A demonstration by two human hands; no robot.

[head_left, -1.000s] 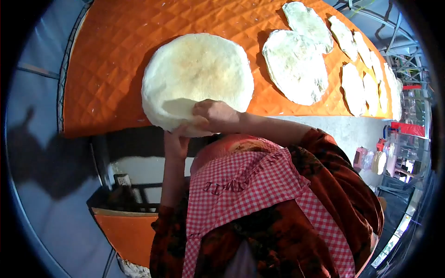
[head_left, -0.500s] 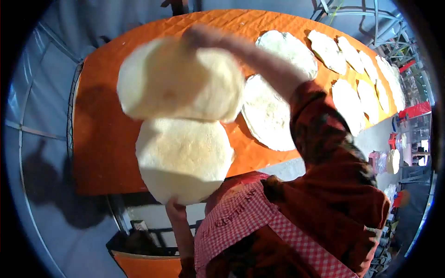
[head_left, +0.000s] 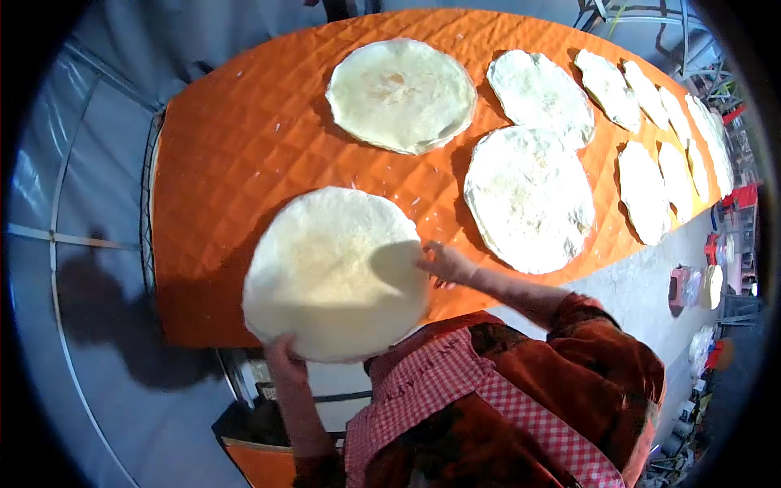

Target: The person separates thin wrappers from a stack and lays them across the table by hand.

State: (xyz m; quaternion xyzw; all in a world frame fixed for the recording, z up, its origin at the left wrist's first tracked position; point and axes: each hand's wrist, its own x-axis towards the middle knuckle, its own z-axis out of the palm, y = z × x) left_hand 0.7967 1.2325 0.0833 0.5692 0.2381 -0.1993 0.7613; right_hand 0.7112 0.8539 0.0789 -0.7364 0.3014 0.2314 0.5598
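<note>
The left hand [head_left: 286, 363] grasps the near-left edge of a large, pale cream, round sheet of flat dough [head_left: 333, 272], with the fingers beneath the rim hidden. The right hand [head_left: 446, 264] is beside the right edge of the same round, its fingers loosely curled and parted, with nothing held between them; whether the fingertips touch the dough cannot be told. A shadow falls over the right part of the round, and another darkens its near part.

The round lies flat at the near edge of a long table covered in quilted orange cloth [head_left: 220, 187], its near rim reaching the table's edge. Beyond it, well apart, a second pale round sheet [head_left: 401, 96] lies toward the far side. To the right, two more whitish, wrinkled rounds [head_left: 530, 199] lie with their edges meeting, and further right come rows of similar pale pieces [head_left: 644, 191], which look narrow toward the table's end.

Nearer the camera are a red-and-white checked apron [head_left: 415, 398] and rust-red, dark-patterned sleeves [head_left: 598, 321]. Grey-blue fabric walling [head_left: 98, 163] stands at the left, with a dark shadow across it.
</note>
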